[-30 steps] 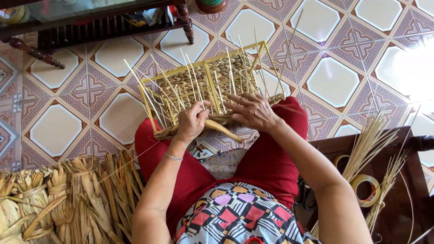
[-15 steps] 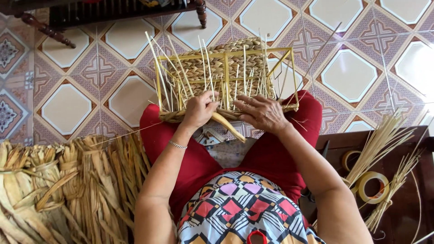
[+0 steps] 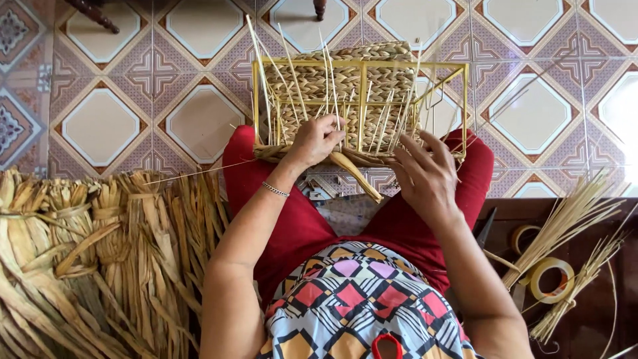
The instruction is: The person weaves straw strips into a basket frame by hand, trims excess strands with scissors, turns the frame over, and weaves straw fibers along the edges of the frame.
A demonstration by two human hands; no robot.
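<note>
Head view: left hand (image 3: pixel 318 139) pinches a strand at the lower edge of the basket (image 3: pixel 345 86), fingers closed on it. Right hand (image 3: pixel 425 174) lies open beside it, fingers spread and touching the lower rim, holding nothing. The basket rests on the person's knees, tipped against the tiled floor (image 3: pixel 199 119). Its far wall looks fully braided; the near part shows bare yellow frame (image 3: pixel 362 65) and loose upright stakes, so much weaving seems left. Both forearms reach forward, elbows bent, wrists lowered. Dried leaves (image 3: pixel 80 252) lie left; tape rolls (image 3: pixel 551 279) right.
</note>
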